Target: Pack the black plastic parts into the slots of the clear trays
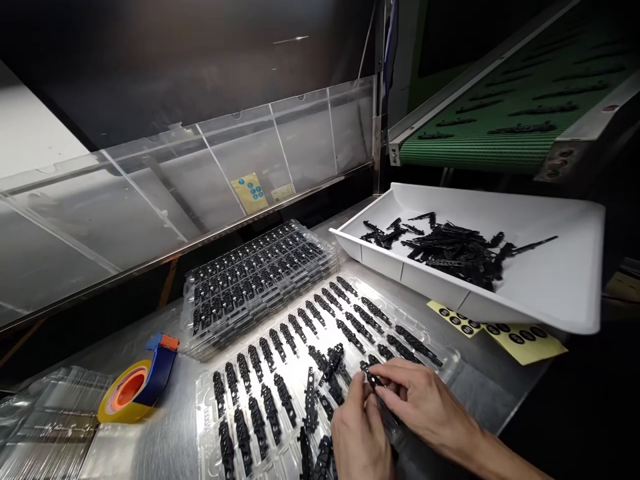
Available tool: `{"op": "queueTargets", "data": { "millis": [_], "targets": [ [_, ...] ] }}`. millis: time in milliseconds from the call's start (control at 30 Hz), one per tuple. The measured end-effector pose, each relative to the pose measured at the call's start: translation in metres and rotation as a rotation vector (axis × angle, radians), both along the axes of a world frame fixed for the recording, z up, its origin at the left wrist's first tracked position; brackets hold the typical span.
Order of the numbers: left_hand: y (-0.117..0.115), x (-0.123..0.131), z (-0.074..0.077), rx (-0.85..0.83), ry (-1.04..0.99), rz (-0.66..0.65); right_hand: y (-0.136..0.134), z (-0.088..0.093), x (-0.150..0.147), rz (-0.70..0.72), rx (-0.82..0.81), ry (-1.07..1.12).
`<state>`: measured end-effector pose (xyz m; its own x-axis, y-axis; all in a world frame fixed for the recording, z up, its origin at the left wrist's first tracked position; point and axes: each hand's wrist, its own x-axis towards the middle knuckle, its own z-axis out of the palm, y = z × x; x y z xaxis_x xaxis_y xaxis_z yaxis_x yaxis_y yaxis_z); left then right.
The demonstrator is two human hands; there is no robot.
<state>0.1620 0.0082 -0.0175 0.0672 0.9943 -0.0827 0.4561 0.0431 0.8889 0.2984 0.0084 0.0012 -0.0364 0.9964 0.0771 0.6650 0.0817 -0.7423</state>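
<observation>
My right hand (425,400) pinches a narrow black plastic part (369,377) between thumb and fingers. Close against it, my left hand (361,427) has its fingers bunched at the same part's near side; its grip is partly hidden. Both hands are over the right front of a clear plastic tray (203,400), where similar black parts lie in slanted rows. Beside my left hand, several loose parts (310,400) form a jumbled heap on top of the tray's middle.
Behind the tray stands a stack of filled clear trays (187,333). A white bin (550,280) holds piled black parts, with yellow sticker sheets (525,343) by its front. Left are a tape dispenser (160,373) and empty trays (55,427). A green conveyor (475,153) carries parts at upper right.
</observation>
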Motion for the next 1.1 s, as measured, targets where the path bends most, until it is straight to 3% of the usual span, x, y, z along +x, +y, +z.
{"op": "queueTargets", "data": {
  "millis": [67,133,233,333,567,800,967,1100],
  "targets": [
    [0.006,-0.010,0.010,0.202,0.301,-0.021,0.001,-0.007,-0.003,0.016,0.040,-0.139],
    [0.019,-0.020,0.022,0.291,0.542,-0.014,0.000,-0.012,-0.005,0.038,0.138,-0.280],
    [0.041,-0.031,0.033,0.203,0.795,-0.077,-0.001,-0.016,-0.005,0.061,0.256,-0.353],
    [0.054,-0.035,0.032,0.138,0.859,-0.122,-0.001,-0.017,-0.002,0.057,0.286,-0.325],
    [0.054,-0.040,0.018,0.139,0.653,0.000,0.001,-0.017,0.001,0.109,0.316,-0.311],
    [0.043,-0.052,0.017,0.053,0.046,0.181,0.007,-0.004,-0.009,0.113,0.338,-0.329],
    [0.031,-0.068,0.014,-0.018,-0.203,0.429,0.025,-0.022,-0.037,0.023,0.527,-0.441],
    [0.031,-0.088,0.013,-0.067,-0.247,0.548,0.034,-0.029,-0.046,0.024,0.448,-0.456]
  ]
}}
